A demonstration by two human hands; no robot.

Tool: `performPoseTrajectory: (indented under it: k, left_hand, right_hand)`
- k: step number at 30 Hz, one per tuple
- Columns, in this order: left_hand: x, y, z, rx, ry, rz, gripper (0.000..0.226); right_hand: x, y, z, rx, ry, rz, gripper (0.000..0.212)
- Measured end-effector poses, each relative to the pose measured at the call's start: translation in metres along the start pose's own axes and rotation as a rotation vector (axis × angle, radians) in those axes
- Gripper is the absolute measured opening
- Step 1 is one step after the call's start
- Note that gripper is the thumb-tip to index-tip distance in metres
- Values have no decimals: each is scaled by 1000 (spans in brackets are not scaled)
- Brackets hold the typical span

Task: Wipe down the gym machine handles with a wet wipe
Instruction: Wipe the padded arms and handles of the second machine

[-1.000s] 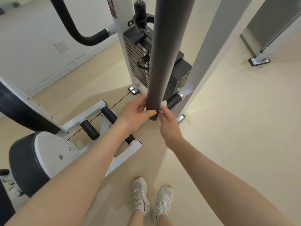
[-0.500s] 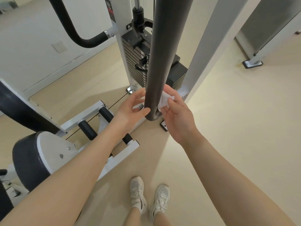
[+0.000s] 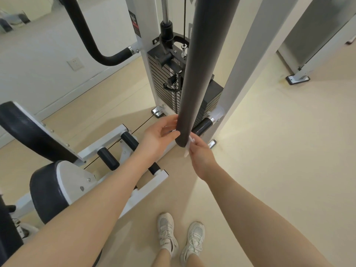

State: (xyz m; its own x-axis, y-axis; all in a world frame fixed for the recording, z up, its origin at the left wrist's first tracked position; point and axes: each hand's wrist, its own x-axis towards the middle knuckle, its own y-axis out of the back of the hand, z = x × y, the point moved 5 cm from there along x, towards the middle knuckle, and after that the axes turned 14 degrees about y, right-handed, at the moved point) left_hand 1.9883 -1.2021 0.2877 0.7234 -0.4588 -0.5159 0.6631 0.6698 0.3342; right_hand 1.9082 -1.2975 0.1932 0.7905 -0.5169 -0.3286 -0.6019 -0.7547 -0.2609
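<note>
Half a second ago your right hand [image 3: 200, 157] had the wet wipe [image 3: 188, 147] spread flat against the right side of the padded handle [image 3: 194, 78], palm turned toward the bar. Now that hand sits lower and closer to you, and the wipe is bunched into a thin strip at the handle's bottom end, hanging down just past the tip. Your left hand [image 3: 159, 136] is in much the same place as before, on the left side of the bar.

Your right hand is closed in a pinch — thumb and fingertips hold the top of the wipe, right beside the lower right edge of the handle. Whether the wipe still touches the padding there is hard to tell.

Your left hand is half open, fingers loosely spread and curved toward the handle. The thumb tip reaches the bar's lower left edge and the fingers pass behind it; it holds nothing that shows.

The handle hangs down the middle of the view in front of the weight stack [image 3: 167, 87], its rounded end between your two hands.
</note>
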Motion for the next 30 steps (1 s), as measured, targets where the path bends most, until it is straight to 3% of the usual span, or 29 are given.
performPoseTrajectory:
  k: [6, 8, 10, 12, 15, 19, 22, 27, 30]
  left_hand:
    - [9, -4, -14, 93, 78, -124, 51]
    - [12, -11, -26, 106, 154, -157, 57]
    - [12, -17, -36, 67, 168, -191, 60]
    - [11, -19, -41, 26, 160, -206, 59]
    - [14, -17, -47, 2, 177, -186, 57]
    - [17, -16, -48, -4, 162, -216, 60]
    - [18, -15, -49, -50, 149, -219, 59]
    - [22, -14, -54, -51, 126, -240, 57]
    - [24, -13, -56, -40, 120, -273, 57]
  right_hand:
    - [-2, -2, -20, 344, 185, -4, 36]
    - [-2, 1, 2, 201, 136, 37, 38]
    - [1, 3, 22, 40, 31, 191, 41]
    - [6, 2, 28, -29, -22, 355, 42]
    - [6, -11, 17, -64, -14, 413, 44]
    - [-11, -22, 16, 201, -93, 498, 40]
    - [-24, -23, 13, 442, 22, 474, 36]
    - [-2, -17, 25, 61, -53, 483, 40]
    - [3, -13, 18, -16, -17, 443, 42]
